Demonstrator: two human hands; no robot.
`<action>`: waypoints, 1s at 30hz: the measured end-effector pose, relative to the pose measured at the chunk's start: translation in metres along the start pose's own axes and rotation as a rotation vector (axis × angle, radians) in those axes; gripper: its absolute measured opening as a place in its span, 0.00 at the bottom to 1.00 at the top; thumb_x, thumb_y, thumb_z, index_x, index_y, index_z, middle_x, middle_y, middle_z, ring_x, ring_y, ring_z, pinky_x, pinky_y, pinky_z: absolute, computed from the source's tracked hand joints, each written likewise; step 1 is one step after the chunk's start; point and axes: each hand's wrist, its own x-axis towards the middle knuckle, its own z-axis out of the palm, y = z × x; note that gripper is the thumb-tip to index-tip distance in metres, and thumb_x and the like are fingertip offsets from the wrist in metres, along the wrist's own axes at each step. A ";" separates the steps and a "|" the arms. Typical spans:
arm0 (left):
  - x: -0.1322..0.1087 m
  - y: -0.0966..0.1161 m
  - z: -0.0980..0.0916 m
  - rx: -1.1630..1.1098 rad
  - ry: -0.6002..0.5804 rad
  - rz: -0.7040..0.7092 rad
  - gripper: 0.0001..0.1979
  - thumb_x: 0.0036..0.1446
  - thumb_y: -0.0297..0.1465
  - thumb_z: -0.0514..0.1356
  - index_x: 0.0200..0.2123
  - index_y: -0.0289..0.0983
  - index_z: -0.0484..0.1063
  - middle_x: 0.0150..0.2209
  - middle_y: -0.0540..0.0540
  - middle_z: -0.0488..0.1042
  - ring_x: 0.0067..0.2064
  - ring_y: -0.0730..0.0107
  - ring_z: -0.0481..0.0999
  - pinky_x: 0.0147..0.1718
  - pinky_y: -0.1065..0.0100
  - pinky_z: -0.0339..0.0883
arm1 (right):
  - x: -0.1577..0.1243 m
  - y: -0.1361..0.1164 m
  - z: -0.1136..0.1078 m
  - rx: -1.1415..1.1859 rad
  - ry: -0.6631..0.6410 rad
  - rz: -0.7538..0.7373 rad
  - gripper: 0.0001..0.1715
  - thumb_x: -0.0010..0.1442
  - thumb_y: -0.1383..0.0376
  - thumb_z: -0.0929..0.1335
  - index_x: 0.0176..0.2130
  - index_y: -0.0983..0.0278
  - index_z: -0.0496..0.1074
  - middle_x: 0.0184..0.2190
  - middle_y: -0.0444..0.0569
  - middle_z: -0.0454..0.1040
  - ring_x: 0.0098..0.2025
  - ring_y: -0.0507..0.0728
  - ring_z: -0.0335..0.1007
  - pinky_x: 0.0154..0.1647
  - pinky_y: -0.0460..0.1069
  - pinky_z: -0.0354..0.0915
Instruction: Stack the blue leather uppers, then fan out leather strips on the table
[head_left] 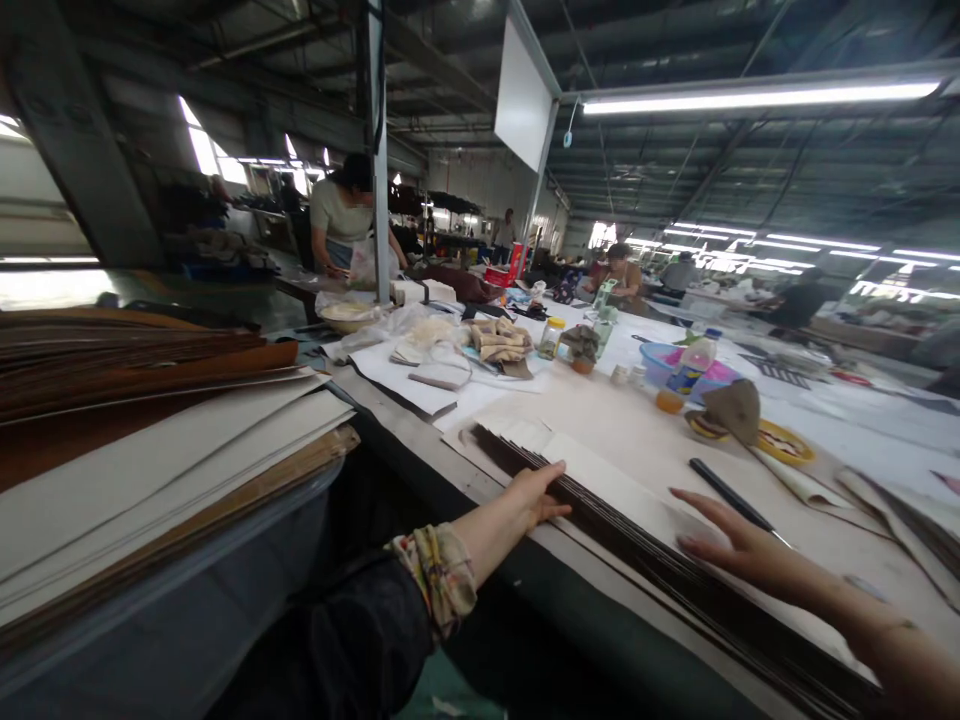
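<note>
A stack of long strips (615, 478), pale on top with dark brown edges, lies along the near edge of the table. My left hand (534, 497) grips its near side, thumb over the top and fingers against the layered edges. Above the pale surface of the same stack, my right hand (731, 545) is open with its fingers stretched out; whether it touches the stack I cannot tell. A black-handled tool (731, 492), perhaps a knife, lies on the table just beyond my right hand.
On the left, a grey bin (247, 570) bears brown and white sheets (187, 460). Farther along the table stand a yellow-lidded jar (551, 338), a blue basin (656, 362), a bottle (694, 362) and a yellow dish (785, 441). A metal post (380, 200) rises beyond; co-workers stand farther off.
</note>
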 end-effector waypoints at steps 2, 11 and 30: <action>0.004 0.000 -0.002 0.042 -0.019 -0.035 0.32 0.43 0.35 0.66 0.49 0.30 0.58 0.45 0.34 0.65 0.38 0.61 0.71 0.27 0.66 0.70 | 0.020 -0.037 0.015 -0.036 -0.003 -0.062 0.39 0.52 0.43 0.62 0.58 0.56 0.58 0.59 0.51 0.55 0.59 0.63 0.51 0.59 0.58 0.53; -0.015 0.047 -0.047 0.920 -0.133 0.208 0.13 0.53 0.37 0.55 0.32 0.31 0.70 0.30 0.42 0.73 0.27 0.69 0.72 0.27 0.70 0.64 | 0.061 -0.066 0.060 -0.095 0.045 -0.136 0.40 0.52 0.42 0.61 0.56 0.61 0.60 0.56 0.58 0.59 0.57 0.65 0.56 0.57 0.60 0.54; 0.024 0.032 -0.060 1.421 -0.011 1.063 0.12 0.53 0.25 0.51 0.39 0.39 0.71 0.43 0.50 0.72 0.45 0.68 0.67 0.48 0.64 0.56 | 0.058 -0.057 0.056 -0.070 -0.001 -0.122 0.39 0.53 0.44 0.62 0.58 0.60 0.58 0.58 0.57 0.56 0.58 0.64 0.53 0.58 0.59 0.52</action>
